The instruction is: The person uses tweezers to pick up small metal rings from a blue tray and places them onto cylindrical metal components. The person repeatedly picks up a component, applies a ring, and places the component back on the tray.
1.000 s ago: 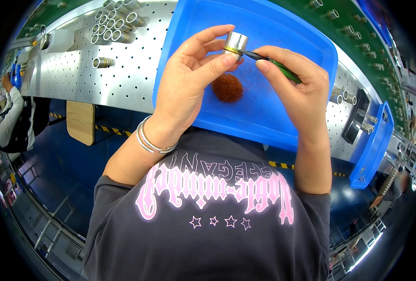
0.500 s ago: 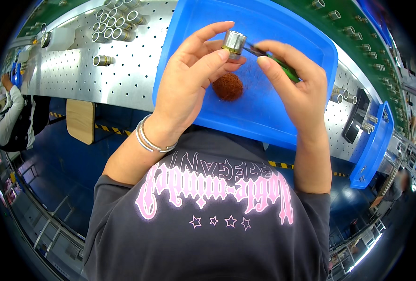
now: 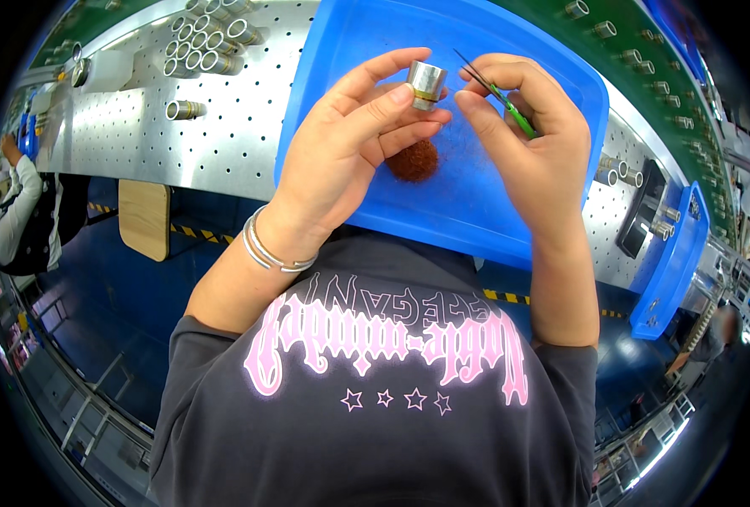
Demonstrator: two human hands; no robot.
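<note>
Our left hand (image 3: pixel 341 160) fingers pinch a small metal cylinder (image 3: pixel 426 84), open end turned toward the tool. Our right hand (image 3: pixel 531 135) fingers clamp green-handled tweezers (image 3: pixel 500 95), tips just beside it.

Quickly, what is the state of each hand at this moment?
Left hand: closed on a small metal cylinder, held over the blue tray.
Right hand: closed on green-handled tweezers.

perforated metal workbench (image 3: pixel 138 127), dark blue floor (image 3: pixel 113 329), yellow-black hazard tape (image 3: pixel 193 232), wooden stool (image 3: pixel 144 218)
</note>
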